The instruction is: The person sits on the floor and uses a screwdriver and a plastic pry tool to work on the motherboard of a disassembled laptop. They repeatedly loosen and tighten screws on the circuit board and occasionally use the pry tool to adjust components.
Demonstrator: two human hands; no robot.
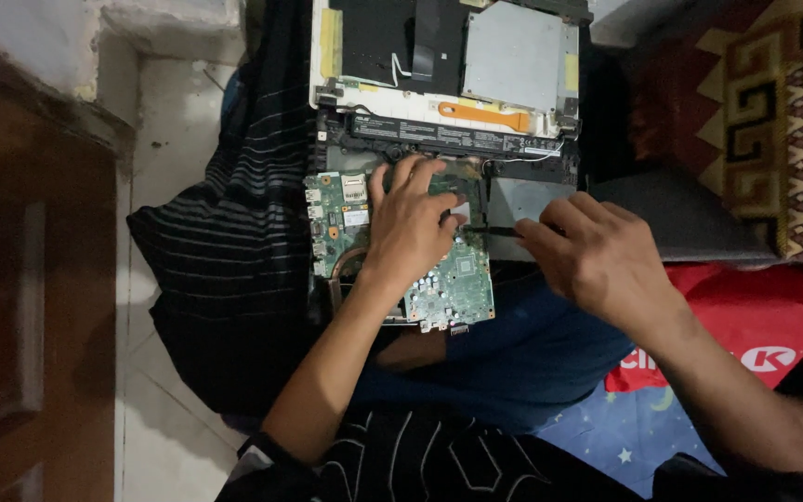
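Note:
A green laptop motherboard (pixel 453 288) lies on my lap over a dark striped cloth (pixel 225 242). My left hand (pixel 411 223) rests flat on the board, fingers spread, pressing it down. My right hand (pixel 592 256) grips a thin dark tool (pixel 494 230), perhaps a screwdriver, whose tip points left and reaches the board near my left fingertips. Beyond the board lies the opened white laptop chassis (pixel 327 84) with a black battery bar (pixel 448 137), an orange strip (pixel 485 115) and a silver drive (pixel 518 56).
A red plastic bag (pixel 755 325) lies at right beside a patterned rug (pixel 764 121). A brown wooden door (pixel 30 297) stands at left beside a pale tiled floor (pixel 164 121). Blue star-print fabric (pixel 625 437) shows at lower right.

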